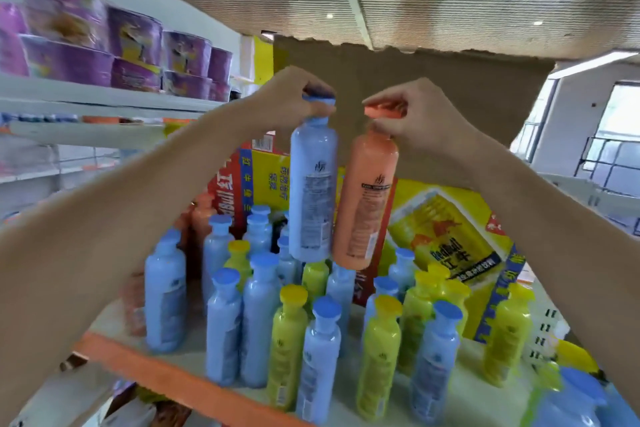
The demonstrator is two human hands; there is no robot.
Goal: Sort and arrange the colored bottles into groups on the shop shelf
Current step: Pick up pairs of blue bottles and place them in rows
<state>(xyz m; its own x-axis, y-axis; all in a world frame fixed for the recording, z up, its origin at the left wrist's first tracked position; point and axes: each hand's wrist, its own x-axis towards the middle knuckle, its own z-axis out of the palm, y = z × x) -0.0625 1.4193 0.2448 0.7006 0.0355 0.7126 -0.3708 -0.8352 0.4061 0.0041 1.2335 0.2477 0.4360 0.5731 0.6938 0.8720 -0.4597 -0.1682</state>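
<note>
At the centre of the frame, the left hand (294,94) pinches the cap of a blue bottle (312,189) and the right hand (412,111) that of an orange bottle (367,201). Both dangle clear above the mixed blue and yellow bottles (379,354) on the shelf (166,378), apparently lifted out for grouping.

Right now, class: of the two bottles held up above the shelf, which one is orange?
The orange bottle is the one the right hand pinches by its cap. The left hand holds a blue bottle beside it.
</note>
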